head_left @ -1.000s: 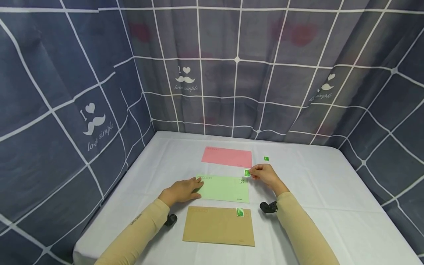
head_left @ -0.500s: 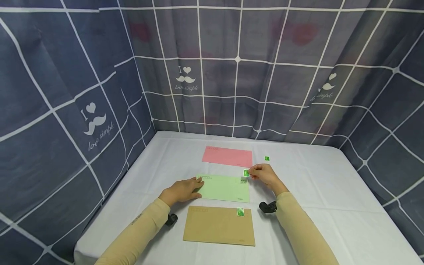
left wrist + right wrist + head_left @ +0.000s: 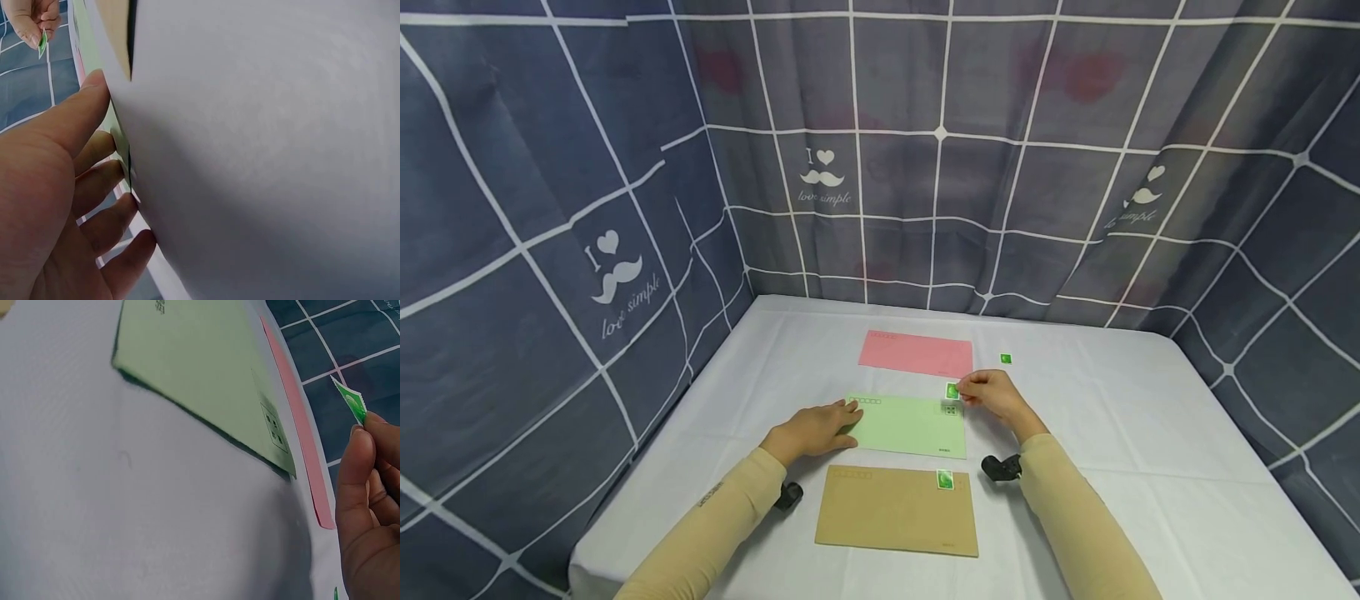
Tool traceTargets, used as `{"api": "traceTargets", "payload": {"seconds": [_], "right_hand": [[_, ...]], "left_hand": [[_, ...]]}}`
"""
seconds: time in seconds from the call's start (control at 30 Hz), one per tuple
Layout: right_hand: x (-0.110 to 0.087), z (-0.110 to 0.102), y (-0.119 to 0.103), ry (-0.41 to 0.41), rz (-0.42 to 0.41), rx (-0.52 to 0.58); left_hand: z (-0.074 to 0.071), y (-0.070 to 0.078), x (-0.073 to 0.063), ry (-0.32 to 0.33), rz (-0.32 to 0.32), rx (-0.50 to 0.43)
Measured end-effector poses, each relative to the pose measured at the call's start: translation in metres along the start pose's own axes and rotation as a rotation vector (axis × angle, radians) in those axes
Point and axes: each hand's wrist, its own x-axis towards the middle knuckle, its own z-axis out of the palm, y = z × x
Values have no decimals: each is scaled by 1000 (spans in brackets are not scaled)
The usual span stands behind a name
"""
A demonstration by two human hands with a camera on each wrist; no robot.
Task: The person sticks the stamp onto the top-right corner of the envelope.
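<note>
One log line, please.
left hand: on rectangular green paper envelope; right hand: pinches rectangular green paper stamp aloft; rectangular tan paper envelope: stamped; rectangular pink paper envelope: unstamped

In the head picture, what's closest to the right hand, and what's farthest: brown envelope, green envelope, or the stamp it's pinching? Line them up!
1. Pinched stamp, held in the right hand.
2. Green envelope, to that hand's left, middle of three envelopes.
3. Brown envelope, on the person's side of the green one.

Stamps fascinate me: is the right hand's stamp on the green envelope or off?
Off: the right hand pinches the stamp in midair, clear of the green envelope.
</note>
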Motion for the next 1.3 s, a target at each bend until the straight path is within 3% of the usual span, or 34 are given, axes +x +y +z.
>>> {"api": "traceTargets", "payload": {"seconds": [0.67,0.93,1.3], "right_hand": [[2,10,7,-4,37,10],[3,12,6,-29,13,20],[4,17,9,-52,29,-37]], "left_hand": [[1,-3,0,0,14,9],[0,-1,0,-4,4,6],[0,-2,0,-1,-9,6]]}}
